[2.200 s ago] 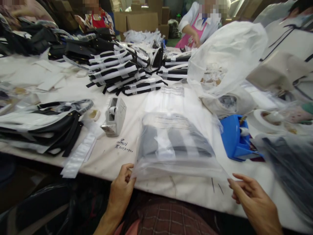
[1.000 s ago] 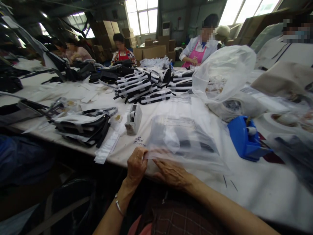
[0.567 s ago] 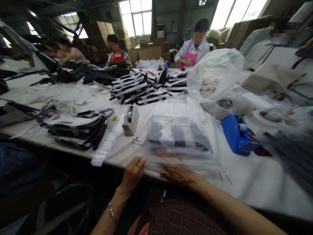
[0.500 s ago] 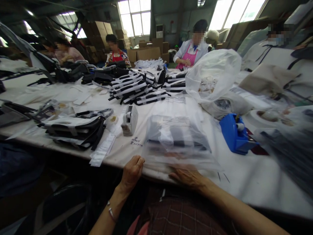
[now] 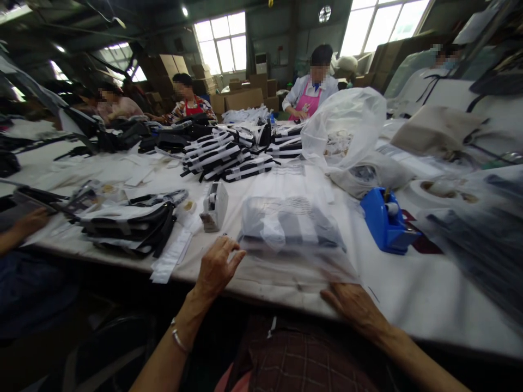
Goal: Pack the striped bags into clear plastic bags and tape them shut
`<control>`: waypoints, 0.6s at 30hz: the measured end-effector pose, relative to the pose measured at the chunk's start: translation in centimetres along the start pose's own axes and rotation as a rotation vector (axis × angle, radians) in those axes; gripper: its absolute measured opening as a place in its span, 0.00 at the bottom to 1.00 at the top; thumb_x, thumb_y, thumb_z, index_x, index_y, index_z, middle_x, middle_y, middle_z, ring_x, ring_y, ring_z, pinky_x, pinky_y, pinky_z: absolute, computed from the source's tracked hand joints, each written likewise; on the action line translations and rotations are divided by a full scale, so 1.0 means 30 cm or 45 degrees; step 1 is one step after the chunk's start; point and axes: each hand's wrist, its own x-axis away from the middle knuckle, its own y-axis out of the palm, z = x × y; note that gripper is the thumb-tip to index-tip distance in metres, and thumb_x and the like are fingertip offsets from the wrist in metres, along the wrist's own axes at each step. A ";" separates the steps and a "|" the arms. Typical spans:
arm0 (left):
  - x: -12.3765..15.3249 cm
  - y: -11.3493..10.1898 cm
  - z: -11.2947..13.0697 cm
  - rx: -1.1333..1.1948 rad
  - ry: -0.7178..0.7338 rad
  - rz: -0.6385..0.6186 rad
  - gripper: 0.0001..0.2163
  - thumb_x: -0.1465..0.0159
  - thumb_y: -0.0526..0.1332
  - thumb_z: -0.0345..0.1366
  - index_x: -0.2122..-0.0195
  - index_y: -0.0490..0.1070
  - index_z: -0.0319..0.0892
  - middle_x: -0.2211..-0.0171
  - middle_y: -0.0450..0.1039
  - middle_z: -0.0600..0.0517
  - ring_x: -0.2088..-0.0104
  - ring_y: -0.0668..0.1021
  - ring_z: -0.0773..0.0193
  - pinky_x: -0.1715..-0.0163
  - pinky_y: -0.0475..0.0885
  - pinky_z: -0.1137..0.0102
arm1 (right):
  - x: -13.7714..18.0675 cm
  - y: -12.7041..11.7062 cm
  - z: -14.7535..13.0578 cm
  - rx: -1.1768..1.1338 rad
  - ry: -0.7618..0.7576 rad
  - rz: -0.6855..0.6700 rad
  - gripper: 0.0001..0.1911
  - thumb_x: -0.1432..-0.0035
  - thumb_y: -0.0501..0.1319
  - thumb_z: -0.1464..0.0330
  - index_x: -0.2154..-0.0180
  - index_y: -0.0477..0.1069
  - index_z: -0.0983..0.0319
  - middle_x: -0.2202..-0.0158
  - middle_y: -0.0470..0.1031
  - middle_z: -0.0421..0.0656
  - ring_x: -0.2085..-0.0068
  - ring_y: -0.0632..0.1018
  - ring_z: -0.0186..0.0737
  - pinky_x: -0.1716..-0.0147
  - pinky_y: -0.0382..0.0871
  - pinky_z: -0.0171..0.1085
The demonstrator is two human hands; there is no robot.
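Observation:
A clear plastic bag point(image 5: 267, 269) with printed lettering lies in front of me on the table. Inside it is a dark folded item point(image 5: 329, 237) with a white band, its kind blurred by the plastic. My left hand point(image 5: 218, 264) is at the bag's near left corner, thumb apart from the bent fingers, nothing visible between them. My right hand point(image 5: 357, 307) lies at the bag's near right edge, with its fingers reaching flat under the film and partly blurred. Left of the bag stands a grey tape dispenser point(image 5: 214, 207); a blue tape dispenser point(image 5: 386, 223) stands to its right.
A stack of black-and-white bags point(image 5: 131, 223) and white strips point(image 5: 174, 253) lie left. More banded black items point(image 5: 229, 152) are piled behind. A large clear bag point(image 5: 347, 122) stands back right. A co-worker's hand point(image 5: 32, 223) shows far left; a person in a pink apron point(image 5: 306, 103) works opposite.
My left hand has risen slightly and its thumb has parted from the fingers. My right hand has slid right along the bag's near edge. A co-worker's hand has appeared at far left.

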 end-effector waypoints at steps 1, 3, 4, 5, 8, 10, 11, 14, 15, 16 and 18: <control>-0.023 0.002 0.019 -0.026 0.071 0.070 0.14 0.32 0.54 0.44 0.53 0.71 0.41 0.54 0.74 0.44 0.51 0.75 0.54 0.50 0.70 0.61 | -0.003 -0.001 0.000 0.007 -0.015 0.020 0.25 0.32 0.47 0.56 0.48 0.71 0.66 0.59 0.80 0.54 0.62 0.80 0.50 0.64 0.72 0.43; -0.048 0.048 0.048 -0.104 0.257 0.042 0.22 0.32 0.54 0.45 0.40 0.61 0.40 0.40 0.65 0.41 0.37 0.64 0.51 0.39 0.59 0.55 | -0.003 -0.007 0.005 0.028 0.004 0.023 0.25 0.32 0.47 0.56 0.50 0.73 0.66 0.59 0.79 0.55 0.61 0.80 0.51 0.63 0.73 0.45; -0.048 0.086 0.057 -0.152 0.335 -0.017 0.26 0.32 0.55 0.45 0.36 0.57 0.41 0.36 0.60 0.42 0.34 0.59 0.51 0.37 0.54 0.53 | 0.000 -0.011 0.008 0.031 0.042 0.013 0.24 0.32 0.47 0.57 0.55 0.75 0.65 0.62 0.80 0.54 0.63 0.80 0.51 0.64 0.74 0.46; -0.041 0.126 0.063 -0.195 0.391 -0.078 0.28 0.32 0.55 0.46 0.34 0.54 0.42 0.34 0.57 0.43 0.33 0.57 0.52 0.35 0.51 0.52 | 0.005 -0.017 0.010 0.022 0.088 0.006 0.23 0.32 0.48 0.57 0.60 0.76 0.64 0.66 0.80 0.52 0.66 0.80 0.51 0.66 0.74 0.46; 0.004 0.218 0.063 -0.239 0.425 -0.181 0.31 0.34 0.55 0.50 0.33 0.50 0.43 0.34 0.57 0.45 0.34 0.58 0.54 0.34 0.44 0.50 | 0.029 -0.047 0.004 -0.110 0.175 0.076 0.18 0.33 0.51 0.59 0.58 0.74 0.63 0.61 0.79 0.52 0.60 0.80 0.51 0.61 0.75 0.47; 0.029 0.226 0.064 -0.221 0.395 -0.182 0.34 0.35 0.56 0.52 0.33 0.50 0.42 0.34 0.57 0.45 0.34 0.59 0.54 0.33 0.42 0.50 | 0.051 -0.077 -0.009 -0.264 0.174 0.197 0.16 0.34 0.54 0.62 0.49 0.70 0.62 0.53 0.77 0.51 0.52 0.78 0.50 0.54 0.73 0.46; 0.036 0.216 0.070 -0.206 0.384 -0.172 0.35 0.36 0.57 0.54 0.33 0.51 0.42 0.34 0.58 0.44 0.34 0.59 0.54 0.33 0.42 0.49 | 0.062 -0.094 -0.014 -0.344 0.190 0.257 0.16 0.34 0.55 0.64 0.47 0.69 0.60 0.51 0.76 0.49 0.51 0.77 0.48 0.52 0.72 0.45; 0.039 0.176 0.115 -0.170 0.437 -0.118 0.37 0.38 0.58 0.56 0.34 0.53 0.41 0.35 0.59 0.42 0.34 0.58 0.51 0.33 0.41 0.47 | 0.087 -0.141 -0.011 -0.477 0.439 0.443 0.10 0.36 0.57 0.64 0.54 0.70 0.57 0.58 0.76 0.45 0.60 0.78 0.42 0.58 0.73 0.42; 0.038 0.172 0.138 -0.166 0.476 -0.101 0.37 0.39 0.58 0.57 0.34 0.54 0.41 0.35 0.59 0.42 0.33 0.57 0.51 0.33 0.41 0.46 | 0.088 -0.151 -0.003 -0.476 0.577 0.499 0.11 0.38 0.59 0.62 0.56 0.70 0.58 0.59 0.75 0.45 0.64 0.77 0.42 0.61 0.73 0.42; 0.037 0.174 0.164 -0.170 0.521 -0.088 0.37 0.39 0.59 0.56 0.34 0.54 0.41 0.35 0.59 0.43 0.33 0.56 0.50 0.34 0.41 0.46 | 0.085 -0.157 0.006 -0.470 0.719 0.538 0.14 0.41 0.61 0.59 0.57 0.69 0.59 0.60 0.74 0.46 0.65 0.76 0.42 0.63 0.73 0.42; 0.039 0.200 0.220 -0.198 0.603 -0.068 0.34 0.37 0.59 0.53 0.34 0.54 0.43 0.34 0.56 0.45 0.32 0.53 0.50 0.33 0.39 0.46 | 0.062 -0.159 0.024 -0.496 0.934 0.539 0.23 0.49 0.65 0.53 0.56 0.68 0.61 0.58 0.72 0.48 0.65 0.76 0.44 0.67 0.73 0.43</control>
